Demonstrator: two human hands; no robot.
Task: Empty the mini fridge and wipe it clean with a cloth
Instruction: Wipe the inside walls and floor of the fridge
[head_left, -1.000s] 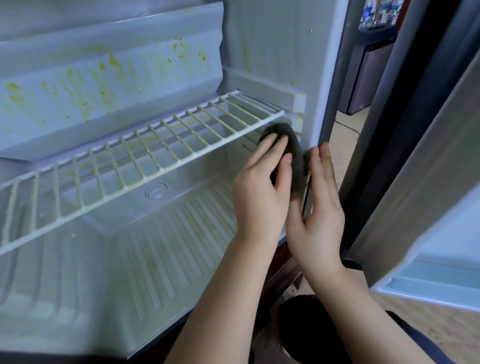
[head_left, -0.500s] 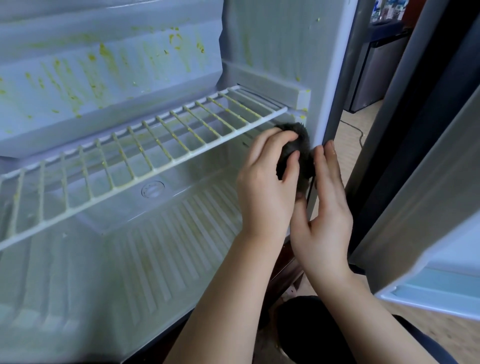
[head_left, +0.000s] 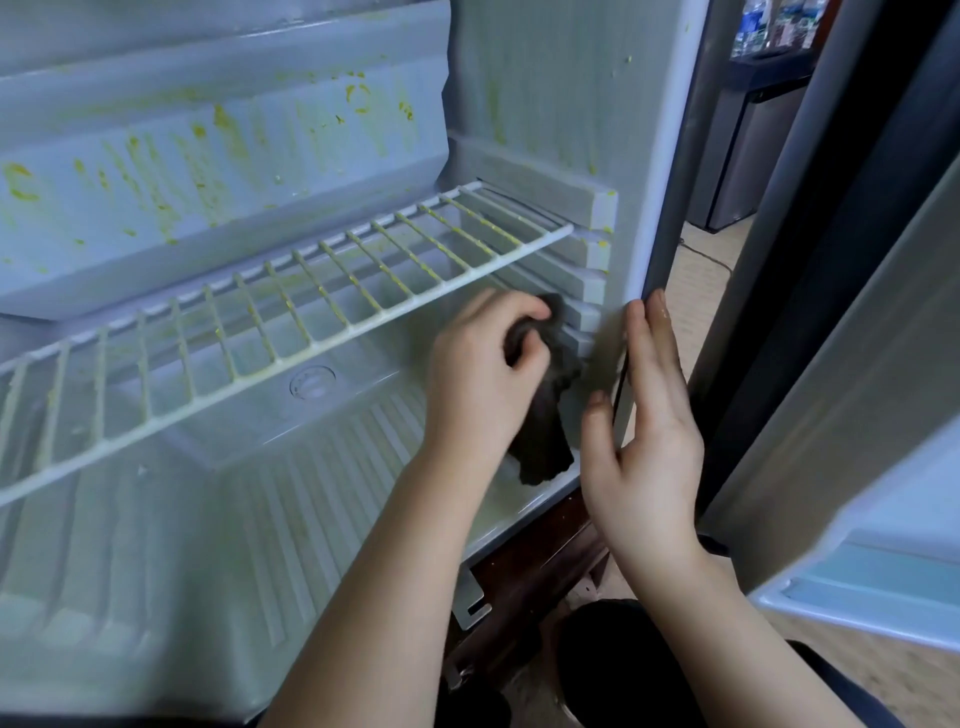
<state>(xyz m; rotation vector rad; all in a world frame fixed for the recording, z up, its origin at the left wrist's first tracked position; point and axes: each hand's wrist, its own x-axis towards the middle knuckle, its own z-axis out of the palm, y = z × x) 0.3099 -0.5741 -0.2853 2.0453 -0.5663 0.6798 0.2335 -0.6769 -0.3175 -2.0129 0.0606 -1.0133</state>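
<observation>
The mini fridge stands open with nothing stored inside; its back wall (head_left: 218, 156) is streaked with yellow-green smears. A white wire shelf (head_left: 291, 312) spans the middle. My left hand (head_left: 480, 379) grips a dark cloth (head_left: 545, 415) against the right inner wall, just under the shelf's right end, and the cloth hangs down toward the ribbed floor (head_left: 249, 519). My right hand (head_left: 644, 431) is flat with straight fingers, resting on the fridge's right front edge (head_left: 660, 208).
The fridge door (head_left: 857, 415) stands open at the right, with a pale door shelf low down. A dark bin (head_left: 623, 670) sits on the wooden floor below my arms. A grey cabinet (head_left: 748, 150) with bottles on top stands in the background.
My left hand curled round the cloth and moved it inward and down along the right wall. My right hand let go of the cloth and now lies flat on the fridge's front edge.
</observation>
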